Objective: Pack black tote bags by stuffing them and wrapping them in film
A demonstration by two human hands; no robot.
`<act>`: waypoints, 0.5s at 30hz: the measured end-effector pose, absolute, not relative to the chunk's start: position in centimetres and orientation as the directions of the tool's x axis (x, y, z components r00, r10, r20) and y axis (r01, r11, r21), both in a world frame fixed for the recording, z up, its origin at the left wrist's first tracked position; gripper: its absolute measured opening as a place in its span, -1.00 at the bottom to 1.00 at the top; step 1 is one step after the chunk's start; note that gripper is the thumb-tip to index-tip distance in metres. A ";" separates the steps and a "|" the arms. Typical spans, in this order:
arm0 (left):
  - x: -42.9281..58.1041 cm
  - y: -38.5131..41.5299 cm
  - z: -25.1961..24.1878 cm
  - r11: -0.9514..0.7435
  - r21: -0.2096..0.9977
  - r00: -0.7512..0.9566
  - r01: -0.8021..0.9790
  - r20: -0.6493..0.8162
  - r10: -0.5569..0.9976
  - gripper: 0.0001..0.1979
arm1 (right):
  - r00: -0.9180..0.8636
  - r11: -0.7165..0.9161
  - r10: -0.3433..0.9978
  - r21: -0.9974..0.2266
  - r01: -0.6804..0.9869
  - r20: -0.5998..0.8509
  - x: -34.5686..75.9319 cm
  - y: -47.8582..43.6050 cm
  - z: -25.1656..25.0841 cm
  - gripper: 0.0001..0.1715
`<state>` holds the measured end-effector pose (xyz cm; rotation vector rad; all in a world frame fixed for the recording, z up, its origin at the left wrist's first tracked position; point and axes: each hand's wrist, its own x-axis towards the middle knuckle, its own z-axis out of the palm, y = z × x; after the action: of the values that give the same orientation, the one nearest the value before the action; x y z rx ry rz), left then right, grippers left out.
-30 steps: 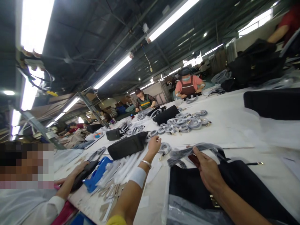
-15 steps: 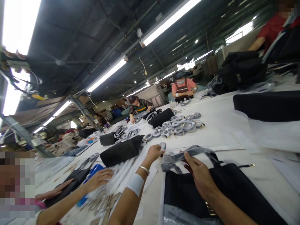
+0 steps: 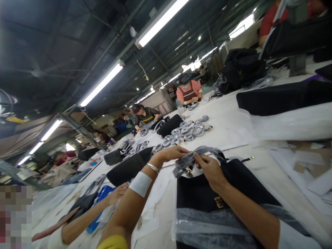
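The right hand (image 3: 207, 167) pinches the plastic-wrapped handle (image 3: 209, 149) of the big black bag (image 3: 195, 193), which lies on the white table (image 3: 225, 126) partly under the right arm. The left hand (image 3: 175, 153) is up by the handle, fingertips hidden, so I can't tell its grip. Another worker's hand (image 3: 118, 194) is near a blue thing (image 3: 103, 193), and rolled straps (image 3: 197, 130) lie farther off.

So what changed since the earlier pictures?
The left hand took a strap coil off the table and brought it rightward to the wrapped handle of the black handbag. A co-worker's hand moved off another bag. The right hand stayed on the handle.
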<state>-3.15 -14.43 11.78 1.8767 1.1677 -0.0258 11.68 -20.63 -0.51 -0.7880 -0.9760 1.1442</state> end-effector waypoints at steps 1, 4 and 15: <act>-3.0 -14.5 12.0 -0.157 0.666 0.554 0.729 -0.440 0.707 -0.53 | 0.120 0.249 0.968 -0.903 -0.350 0.221 11.7 -20.6 -0.5 -0.40; -2.8 -15.1 12.2 -0.173 0.641 0.532 0.748 -0.423 0.733 -0.51 | 0.122 0.262 0.964 -0.917 -0.302 0.235 11.8 -20.3 -0.7 -0.43; -2.6 -17.1 10.5 -0.259 0.617 0.522 0.743 -0.292 0.802 -0.43 | 0.144 0.260 0.961 -0.951 -0.170 0.237 12.1 -20.3 -0.7 -0.52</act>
<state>-2.58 -17.13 10.50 2.0384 1.2534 0.1031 12.12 -20.35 -0.68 -0.9456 -1.0941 1.0206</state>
